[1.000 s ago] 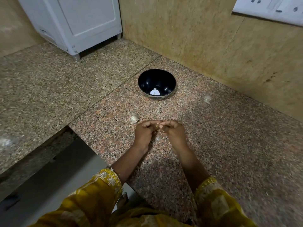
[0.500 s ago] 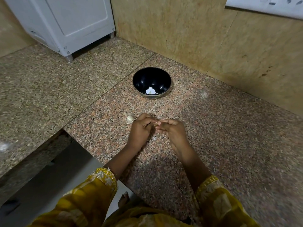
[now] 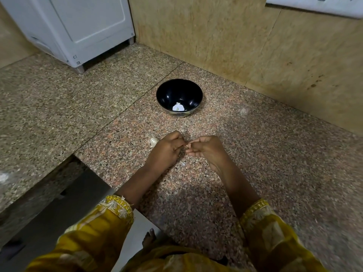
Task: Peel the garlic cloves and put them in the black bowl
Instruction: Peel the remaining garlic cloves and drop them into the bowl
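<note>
Barely anything has moved since half a second ago: our two hands are still bunched together over the same patch of counter (image 3: 255, 163), and the bowl and the spare clove lie just where they did. Only our view has drifted a touch.

So, the grip. Our left hand (image 3: 167, 152) and right hand (image 3: 208, 152) meet fingertip to fingertip, both with fingers curled in tight, and between them they pinch a garlic clove (image 3: 186, 146). We only see a small pale sliver of it where the tips meet, so how much skin is left on it we honestly can't tell.

Straight ahead of the grip, well apart from it, sits the black bowl (image 3: 172, 91), upright, with one white piece (image 3: 178, 107) lying at the bottom. Whether that's a peeled clove or a scrap of skin, can't say. Just beside the left hand's knuckles, on the far-left side of the grip, the spare clove (image 3: 153, 141) lies on the counter. Under the grip, a bit nearer to us, there's a tiny pale flake (image 3: 183, 163) on the stone. Behind the grip our yellow sleeves (image 3: 110, 216) come in, and way beyond the bowl stand the tan wall (image 3: 235, 36) and a white appliance (image 3: 78, 26).
</note>
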